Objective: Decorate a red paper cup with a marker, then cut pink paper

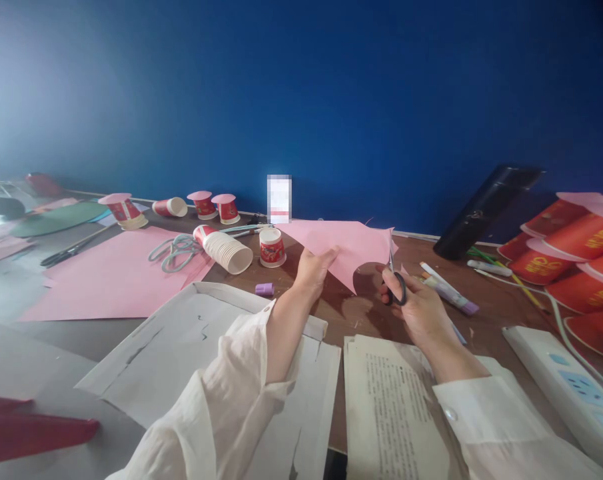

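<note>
The left hand point(314, 272) pinches the thin pink paper sheet point(351, 241) with a curved lower edge, raised above the brown tabletop point(338, 323). Well apart, the right hand point(426, 310) grips black-handled metal scissors point(403, 281), blades at the sheet's right edge. Sound practice requires taut paper, fed gradually into the blades, with left fingers clear of the cutting line.

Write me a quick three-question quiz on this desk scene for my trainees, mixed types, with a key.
1. Which hand holds the scissors?
2. True or false: the left hand is holding a paper cup.
3. Fill in: the long stack of nested cups lies on its ____.

Key:
1. The right hand.
2. False; it holds a pink sheet.
3. Side.
</note>
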`<move>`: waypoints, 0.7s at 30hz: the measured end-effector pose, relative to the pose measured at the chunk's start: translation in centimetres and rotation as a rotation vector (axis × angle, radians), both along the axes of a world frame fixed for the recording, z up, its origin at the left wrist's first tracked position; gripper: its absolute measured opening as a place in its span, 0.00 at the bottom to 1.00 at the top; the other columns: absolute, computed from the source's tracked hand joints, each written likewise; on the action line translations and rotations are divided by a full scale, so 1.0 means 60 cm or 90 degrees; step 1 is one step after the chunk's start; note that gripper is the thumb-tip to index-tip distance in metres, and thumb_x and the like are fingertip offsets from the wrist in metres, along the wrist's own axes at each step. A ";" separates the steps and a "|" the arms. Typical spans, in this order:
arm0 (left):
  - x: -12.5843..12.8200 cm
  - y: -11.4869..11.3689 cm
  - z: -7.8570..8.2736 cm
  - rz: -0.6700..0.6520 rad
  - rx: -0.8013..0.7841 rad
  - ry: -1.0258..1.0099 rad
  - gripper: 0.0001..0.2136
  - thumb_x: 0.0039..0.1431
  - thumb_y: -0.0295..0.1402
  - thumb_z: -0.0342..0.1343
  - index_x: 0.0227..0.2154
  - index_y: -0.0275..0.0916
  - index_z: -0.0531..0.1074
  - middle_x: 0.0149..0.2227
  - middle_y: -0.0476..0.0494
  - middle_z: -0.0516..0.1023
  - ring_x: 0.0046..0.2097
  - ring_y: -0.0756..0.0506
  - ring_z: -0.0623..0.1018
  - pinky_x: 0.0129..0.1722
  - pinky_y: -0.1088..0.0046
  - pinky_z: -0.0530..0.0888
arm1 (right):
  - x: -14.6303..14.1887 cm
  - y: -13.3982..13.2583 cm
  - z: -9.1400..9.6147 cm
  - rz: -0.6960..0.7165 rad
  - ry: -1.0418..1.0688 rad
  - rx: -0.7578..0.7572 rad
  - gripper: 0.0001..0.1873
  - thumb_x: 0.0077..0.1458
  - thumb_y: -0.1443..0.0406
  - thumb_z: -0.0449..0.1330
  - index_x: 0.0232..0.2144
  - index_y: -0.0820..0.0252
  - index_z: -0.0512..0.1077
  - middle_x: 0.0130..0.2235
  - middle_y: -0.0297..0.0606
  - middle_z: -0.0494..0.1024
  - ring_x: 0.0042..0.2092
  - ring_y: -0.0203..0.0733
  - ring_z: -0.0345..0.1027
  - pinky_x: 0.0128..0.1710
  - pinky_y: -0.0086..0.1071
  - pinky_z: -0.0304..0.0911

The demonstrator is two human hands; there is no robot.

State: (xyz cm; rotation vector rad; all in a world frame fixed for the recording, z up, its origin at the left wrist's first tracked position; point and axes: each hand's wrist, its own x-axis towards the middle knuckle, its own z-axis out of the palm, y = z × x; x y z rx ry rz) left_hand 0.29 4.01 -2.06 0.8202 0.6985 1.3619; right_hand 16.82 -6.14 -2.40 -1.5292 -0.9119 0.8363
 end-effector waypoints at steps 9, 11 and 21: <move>-0.001 0.002 0.000 -0.005 0.005 -0.003 0.21 0.42 0.34 0.71 0.41 0.35 0.74 0.42 0.37 0.81 0.43 0.40 0.81 0.50 0.59 0.75 | -0.005 -0.006 0.011 0.013 -0.002 0.000 0.25 0.46 0.42 0.66 0.32 0.56 0.78 0.29 0.36 0.76 0.29 0.37 0.67 0.22 0.27 0.54; -0.002 0.003 -0.001 -0.004 0.005 0.010 0.21 0.43 0.35 0.71 0.41 0.36 0.74 0.42 0.37 0.81 0.44 0.40 0.80 0.50 0.60 0.75 | -0.006 -0.006 0.013 0.012 -0.015 0.000 0.25 0.46 0.42 0.65 0.32 0.56 0.78 0.30 0.37 0.77 0.29 0.38 0.67 0.22 0.28 0.55; -0.006 0.004 0.004 0.004 -0.002 0.014 0.22 0.42 0.35 0.71 0.42 0.36 0.74 0.43 0.37 0.81 0.44 0.40 0.80 0.50 0.59 0.74 | -0.007 -0.008 0.017 0.019 -0.018 -0.006 0.25 0.46 0.42 0.66 0.28 0.58 0.77 0.29 0.38 0.77 0.29 0.37 0.68 0.22 0.27 0.56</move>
